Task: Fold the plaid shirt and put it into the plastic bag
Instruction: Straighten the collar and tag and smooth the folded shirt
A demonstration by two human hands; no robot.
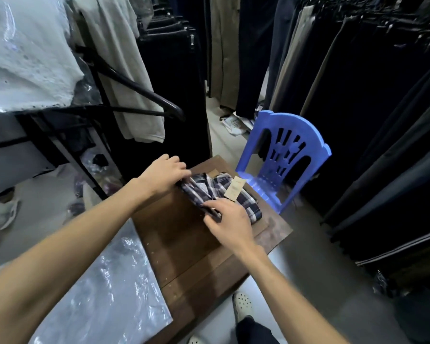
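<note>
Both hands grip the folded navy-and-white plaid shirt [219, 192] on the brown wooden bench [184, 244]: left hand [168, 173] far end, right hand [227, 220] near end. Clear crinkled plastic bag [104, 294] lies nearer the left arm, well short of both grips.

Shirt [233, 194] lies on far part of table [184, 232], tag [235, 191] on top. Left hand [168, 173] at its far-left end, right hand [227, 219] at near edge. Plastic bag [104, 289] near-left, overlapping table. Chair [286, 155] right, beyond table.
</note>
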